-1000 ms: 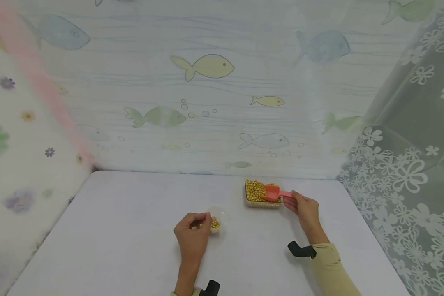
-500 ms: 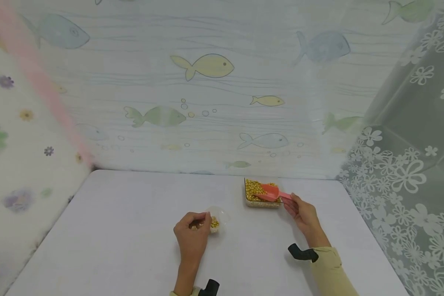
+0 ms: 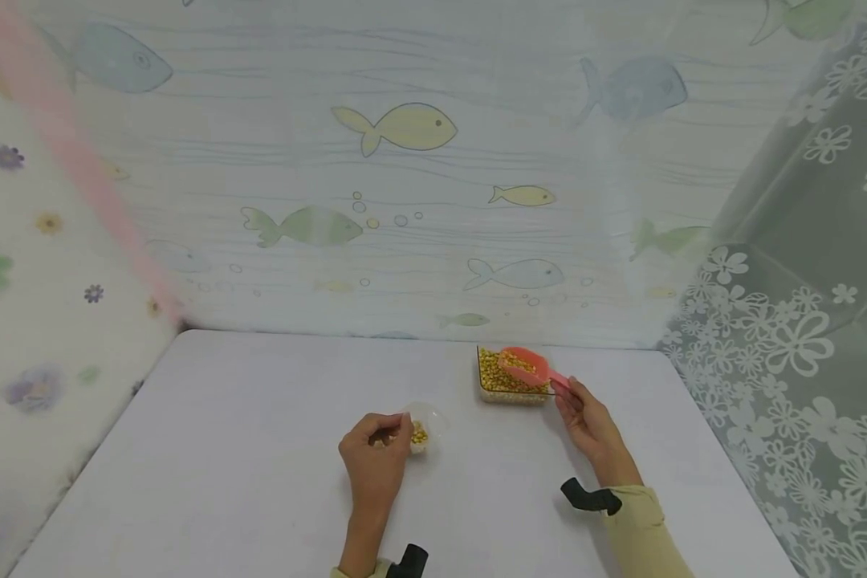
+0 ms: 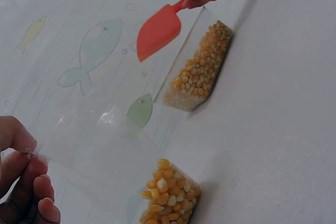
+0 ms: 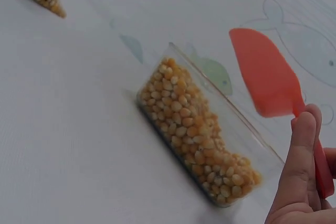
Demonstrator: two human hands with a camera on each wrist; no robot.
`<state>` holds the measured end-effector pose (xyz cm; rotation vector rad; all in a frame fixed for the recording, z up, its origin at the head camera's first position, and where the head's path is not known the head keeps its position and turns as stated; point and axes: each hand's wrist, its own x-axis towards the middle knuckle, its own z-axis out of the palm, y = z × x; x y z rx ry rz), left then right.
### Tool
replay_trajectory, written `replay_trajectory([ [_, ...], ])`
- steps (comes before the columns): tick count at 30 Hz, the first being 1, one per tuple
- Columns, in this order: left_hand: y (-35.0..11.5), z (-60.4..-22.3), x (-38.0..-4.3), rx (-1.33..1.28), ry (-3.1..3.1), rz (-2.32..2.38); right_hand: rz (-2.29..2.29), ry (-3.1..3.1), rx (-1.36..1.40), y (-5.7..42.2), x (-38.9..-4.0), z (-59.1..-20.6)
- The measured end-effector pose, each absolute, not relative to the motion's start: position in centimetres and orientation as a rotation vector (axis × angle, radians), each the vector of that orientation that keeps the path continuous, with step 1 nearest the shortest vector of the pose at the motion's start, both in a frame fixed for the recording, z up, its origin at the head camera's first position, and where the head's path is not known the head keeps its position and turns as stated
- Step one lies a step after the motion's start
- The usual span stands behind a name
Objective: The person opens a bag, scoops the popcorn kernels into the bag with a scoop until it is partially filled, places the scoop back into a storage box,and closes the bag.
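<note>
My right hand [image 3: 592, 421] grips the handle of a red scoop [image 3: 539, 372], which carries corn kernels and is held above a clear rectangular container [image 3: 513, 397] of corn. From the right wrist view, the scoop [image 5: 265, 74] is seen from outside, clear of the corn below. My left hand [image 3: 377, 461] pinches the upper edge of a clear plastic bag [image 3: 436, 419] between thumb and fingers. A small heap of corn kernels [image 4: 170, 195] fills the bag's bottom, which rests on the table. The rest of the bag is nearly see-through, so its mouth is hard to make out.
The white table [image 3: 246, 449] carries the container near its back edge, with the bag nearer and to the left. Behind rises a fish-print curtain [image 3: 405, 201]; a flower-patterned curtain [image 3: 802, 385] stands at the right. Each wrist wears a black camera mount [image 3: 591, 495].
The scoop went from digging in the container's corn to being raised above it with kernels inside. My left hand and the bag have stayed in place.
</note>
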<state>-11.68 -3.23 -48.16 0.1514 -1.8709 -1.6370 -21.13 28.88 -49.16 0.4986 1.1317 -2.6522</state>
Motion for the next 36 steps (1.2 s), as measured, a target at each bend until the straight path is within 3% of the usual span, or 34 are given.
replay_trajectory([
  [36,-3.4,-48.3,-12.5,0.153,-1.88,-1.636,-2.751,0.902,0.087,26.2,-18.9,-48.9],
])
